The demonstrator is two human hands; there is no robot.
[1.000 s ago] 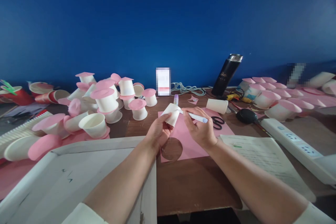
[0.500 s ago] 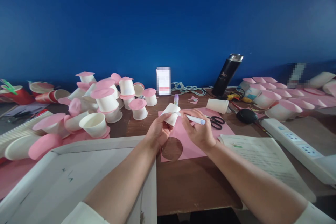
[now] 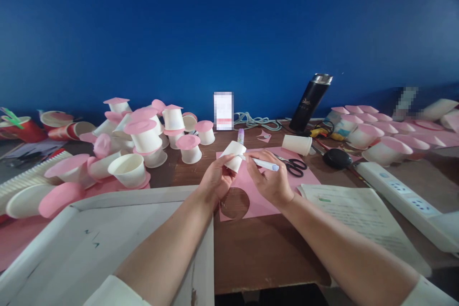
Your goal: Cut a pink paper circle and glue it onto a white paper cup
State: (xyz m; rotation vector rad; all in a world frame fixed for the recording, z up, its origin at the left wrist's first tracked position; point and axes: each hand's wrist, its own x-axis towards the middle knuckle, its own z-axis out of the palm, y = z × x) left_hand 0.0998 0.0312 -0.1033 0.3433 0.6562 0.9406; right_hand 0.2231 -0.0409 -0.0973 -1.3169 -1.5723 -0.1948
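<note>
A white paper cup [image 3: 234,151], tilted on its side, is gripped by my left hand [image 3: 217,178]. My right hand [image 3: 271,179] pinches a white marker pen [image 3: 264,163] with a pale violet end, its tip at the cup's side. Beneath both hands lies a sheet of pink paper [image 3: 265,201] with a round hole cut in it. Black-handled scissors [image 3: 296,167] rest on the sheet just beyond my right hand. A purple-capped stick [image 3: 241,136] stands behind the held cup.
Paper cups with pink discs [image 3: 143,141] crowd the left; more pink-topped cups [image 3: 387,146] stand at right. Behind are a phone [image 3: 224,112] and a black flask [image 3: 309,105]. A power strip [image 3: 405,201], papers [image 3: 358,220] and a white box lid [image 3: 143,229] flank my arms.
My right hand and the marker have shifted very slightly left along the cup. My left hand and the cup stay in place.
</note>
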